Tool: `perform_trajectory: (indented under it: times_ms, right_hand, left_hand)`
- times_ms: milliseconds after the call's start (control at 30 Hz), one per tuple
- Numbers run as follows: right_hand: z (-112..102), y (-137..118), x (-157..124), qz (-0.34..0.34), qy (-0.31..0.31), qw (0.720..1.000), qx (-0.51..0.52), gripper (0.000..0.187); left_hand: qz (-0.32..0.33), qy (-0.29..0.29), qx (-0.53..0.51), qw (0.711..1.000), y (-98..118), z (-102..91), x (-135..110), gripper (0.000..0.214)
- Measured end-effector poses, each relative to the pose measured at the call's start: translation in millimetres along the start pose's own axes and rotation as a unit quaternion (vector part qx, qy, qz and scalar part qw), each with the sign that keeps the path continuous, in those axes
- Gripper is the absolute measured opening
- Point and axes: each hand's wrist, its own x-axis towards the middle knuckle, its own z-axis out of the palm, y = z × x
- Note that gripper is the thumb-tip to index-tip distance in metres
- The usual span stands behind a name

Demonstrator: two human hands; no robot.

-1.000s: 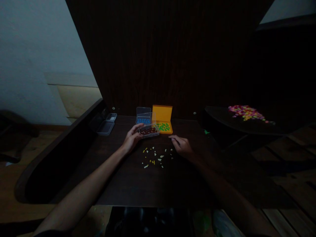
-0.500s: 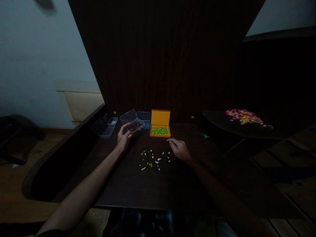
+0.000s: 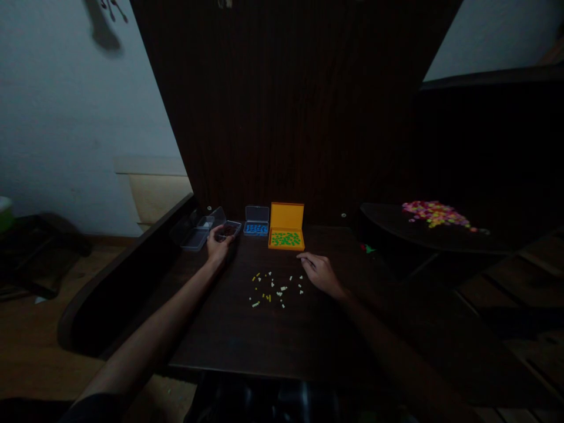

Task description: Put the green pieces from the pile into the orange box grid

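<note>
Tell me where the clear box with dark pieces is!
In the head view, the clear rectangular plastic box of dark pieces is left of centre, in the left hand, just left of the clear plastic box of blue pieces.

Left hand (image 3: 218, 244) holds a clear box (image 3: 237, 227) of dark pieces (image 3: 229, 230), right hand (image 3: 320, 272) near the orange box (image 3: 287, 215)

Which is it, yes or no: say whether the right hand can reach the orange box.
Likely yes: the right hand sits just short of the orange box, whose lid stands open, and nothing visible lies between the fingers and the box.
</note>
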Motion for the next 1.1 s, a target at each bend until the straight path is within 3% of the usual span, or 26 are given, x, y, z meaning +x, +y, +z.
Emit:
perform_trajectory:
  times_ms: [133,500,733,933,1100]
  right_hand:
    - [1,-1,0,-0.004,0.000,1.000,-0.002,0.027]
    - [3,2,-2,-0.001,-0.004,1.000,-0.004,0.026]
    - [2,2,-1,-0.009,-0.004,1.000,-0.004,0.027]
    - [3,3,-1,-0.008,-0.012,1.000,-0.012,0.026]
    - [3,2,-1,-0.007,-0.010,1.000,-0.010,0.026]
  left_hand:
    - [-0.014,0.039,-0.020,0.999,9,4.1,0,0.061]
    - [-0.026,-0.029,0.073,0.997,21,-7.2,4,0.093]
    - [-0.048,-0.028,0.138,0.989,27,-8.3,5,0.098]
    - [-0.030,-0.030,0.166,0.985,19,-5.3,15,0.069]
    - [-0.013,-0.026,0.127,0.991,18,-1.6,19,0.049]
